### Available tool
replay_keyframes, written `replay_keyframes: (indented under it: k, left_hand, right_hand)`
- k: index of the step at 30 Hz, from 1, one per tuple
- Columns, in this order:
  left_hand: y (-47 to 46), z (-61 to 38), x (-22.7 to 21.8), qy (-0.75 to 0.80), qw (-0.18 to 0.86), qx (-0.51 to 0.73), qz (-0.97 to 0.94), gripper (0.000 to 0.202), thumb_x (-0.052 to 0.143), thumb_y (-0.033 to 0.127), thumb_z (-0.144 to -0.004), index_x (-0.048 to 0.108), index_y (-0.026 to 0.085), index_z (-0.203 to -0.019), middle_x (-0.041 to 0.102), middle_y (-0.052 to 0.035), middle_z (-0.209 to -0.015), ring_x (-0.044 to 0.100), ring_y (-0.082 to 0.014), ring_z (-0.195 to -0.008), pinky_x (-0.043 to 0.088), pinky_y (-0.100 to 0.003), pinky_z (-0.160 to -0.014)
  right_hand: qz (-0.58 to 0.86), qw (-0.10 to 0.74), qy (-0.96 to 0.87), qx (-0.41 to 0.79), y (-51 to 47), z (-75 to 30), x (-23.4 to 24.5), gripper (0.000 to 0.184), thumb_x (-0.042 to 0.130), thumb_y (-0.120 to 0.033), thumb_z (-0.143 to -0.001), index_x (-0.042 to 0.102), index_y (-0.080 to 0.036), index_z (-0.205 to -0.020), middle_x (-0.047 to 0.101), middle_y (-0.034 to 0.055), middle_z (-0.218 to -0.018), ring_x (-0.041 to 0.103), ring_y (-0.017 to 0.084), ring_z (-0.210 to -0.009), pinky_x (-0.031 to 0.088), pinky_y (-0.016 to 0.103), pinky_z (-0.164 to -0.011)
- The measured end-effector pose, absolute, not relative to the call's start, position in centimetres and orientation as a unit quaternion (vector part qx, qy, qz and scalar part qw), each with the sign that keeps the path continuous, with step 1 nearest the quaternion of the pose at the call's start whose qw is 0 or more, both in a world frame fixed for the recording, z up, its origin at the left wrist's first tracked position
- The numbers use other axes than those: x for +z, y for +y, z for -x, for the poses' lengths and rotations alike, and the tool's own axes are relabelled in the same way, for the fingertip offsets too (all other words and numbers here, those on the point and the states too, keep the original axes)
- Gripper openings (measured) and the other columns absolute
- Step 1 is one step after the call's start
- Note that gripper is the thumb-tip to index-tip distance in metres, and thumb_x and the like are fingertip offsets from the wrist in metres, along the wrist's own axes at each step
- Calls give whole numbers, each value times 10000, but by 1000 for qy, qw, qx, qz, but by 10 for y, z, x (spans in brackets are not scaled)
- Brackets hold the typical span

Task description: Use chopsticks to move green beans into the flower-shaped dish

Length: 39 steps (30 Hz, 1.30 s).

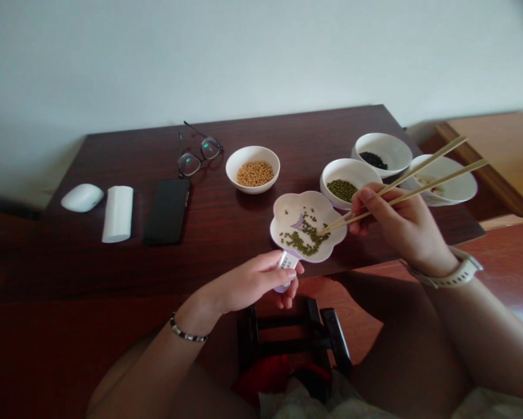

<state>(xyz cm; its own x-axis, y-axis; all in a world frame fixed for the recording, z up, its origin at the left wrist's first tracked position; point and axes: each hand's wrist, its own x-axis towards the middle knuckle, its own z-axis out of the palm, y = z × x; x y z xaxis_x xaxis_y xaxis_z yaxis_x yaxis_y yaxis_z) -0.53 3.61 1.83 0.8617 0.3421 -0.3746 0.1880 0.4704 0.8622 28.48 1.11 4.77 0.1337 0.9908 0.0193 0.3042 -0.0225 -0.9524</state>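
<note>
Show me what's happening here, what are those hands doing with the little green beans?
The person's left hand holds a flower-shaped dish by its handle. The right hand holds chopsticks, their tips down among the green beans in the dish. Whether they pinch a bean is too small to tell. More green beans sit in the nearby white bowl.

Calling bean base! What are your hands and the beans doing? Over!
Left hand: gripping flower-shaped dish by handle. Right hand: holding chopsticks, tips at green beans in dish. No obstruction seen at tips.
</note>
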Motion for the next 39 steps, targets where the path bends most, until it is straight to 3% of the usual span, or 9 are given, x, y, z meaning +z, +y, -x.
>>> replay_keyframes:
  k: [17,39]
  left_hand:
    - [35,4,17,263,808,43,-525,225,510,354,-1092,560,158,-1191,658,-26,-911,656,-152,-780,507,-308,-749]
    - [31,4,15,272,794,45,-542,216,503,346,-1091,565,162,-1186,660,-25,-910,654,-148,-775,510,-308,-749]
  right_hand:
    - [594,420,-532,433,8,-282,46,426,628,-578,-1019,689,-202,-830,676,34,-710,669,132,-620,519,204,-521]
    - [580,416,-544,441,7,-275,42,384,620,-545,-1032,696,-226,-833,669,21,-784,686,138,-636,527,234,-536]
